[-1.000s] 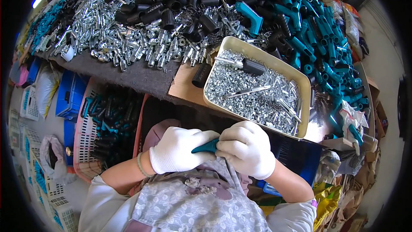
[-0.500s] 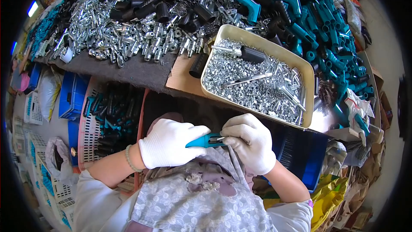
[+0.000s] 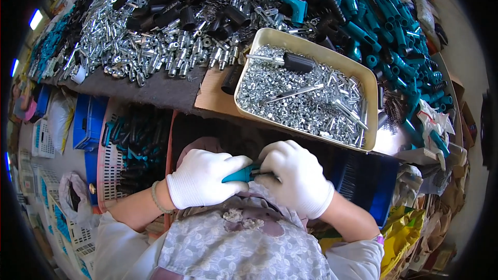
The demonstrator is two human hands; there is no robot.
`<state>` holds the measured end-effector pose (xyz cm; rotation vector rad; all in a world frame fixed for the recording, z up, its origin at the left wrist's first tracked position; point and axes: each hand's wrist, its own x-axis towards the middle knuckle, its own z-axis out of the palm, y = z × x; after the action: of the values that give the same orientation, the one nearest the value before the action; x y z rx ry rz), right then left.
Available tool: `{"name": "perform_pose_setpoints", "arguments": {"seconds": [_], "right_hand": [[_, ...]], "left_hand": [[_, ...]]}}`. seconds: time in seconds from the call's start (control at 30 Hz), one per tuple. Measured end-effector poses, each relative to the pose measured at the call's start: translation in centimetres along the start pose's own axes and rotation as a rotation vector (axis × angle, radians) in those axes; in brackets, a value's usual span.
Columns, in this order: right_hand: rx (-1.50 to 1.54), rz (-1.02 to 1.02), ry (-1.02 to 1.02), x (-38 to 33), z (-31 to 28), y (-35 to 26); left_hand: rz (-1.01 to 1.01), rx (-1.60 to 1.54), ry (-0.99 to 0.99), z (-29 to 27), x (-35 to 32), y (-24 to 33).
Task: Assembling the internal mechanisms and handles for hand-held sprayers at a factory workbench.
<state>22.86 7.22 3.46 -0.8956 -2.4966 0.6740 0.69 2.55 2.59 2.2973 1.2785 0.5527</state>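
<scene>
Both hands wear white gloves and meet in front of my apron. My left hand (image 3: pixel 206 177) is closed round a teal plastic handle (image 3: pixel 238 175), whose dark slotted end points right. Against that end, my right hand (image 3: pixel 294 177) is closed with its fingers curled; a thin metal bit shows at the fingertips, and the rest is hidden by the glove. Just beyond the hands stands a cream tray (image 3: pixel 306 137) of small metal parts. A black cylinder with a metal rod (image 3: pixel 297 63) and a few longer metal pieces lie on top of the parts.
Metal fittings (image 3: pixel 179 52) are heaped at the back left of the bench, with black sleeves (image 3: pixel 236 14) behind. Teal handles (image 3: pixel 386 26) pile up at the back right. A pink basket (image 3: pixel 111 168) of finished-looking handles stands left, a blue bin (image 3: pixel 369 186) right.
My right hand has turned over and its fingers now cover more of the teal handle's slotted end. The left hand keeps its hold. The whole view has shifted slightly.
</scene>
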Motion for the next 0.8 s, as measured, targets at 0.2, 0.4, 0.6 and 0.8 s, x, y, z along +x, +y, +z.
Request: {"name": "perform_pose_setpoints", "arguments": {"seconds": [0.2,0.4,0.6,0.8], "right_hand": [[0.446,0.392,-0.509,1.7,-1.3,2.2],[0.311,0.323,-0.196,1.0,0.2,-0.2],[-0.193,0.098,0.377,4.6,-5.3,4.5],[-0.44,0.325,0.125,9.8,-5.3,7.3]], "left_hand": [[0.068,0.05,-0.027,-0.2,-0.1,0.8],[0.095,0.053,-0.008,-1.1,0.1,-0.2],[0.112,-0.015,0.155,-0.2,-0.8,-0.7],[0.149,-0.161,0.148,0.9,-0.4,-0.8]]}}
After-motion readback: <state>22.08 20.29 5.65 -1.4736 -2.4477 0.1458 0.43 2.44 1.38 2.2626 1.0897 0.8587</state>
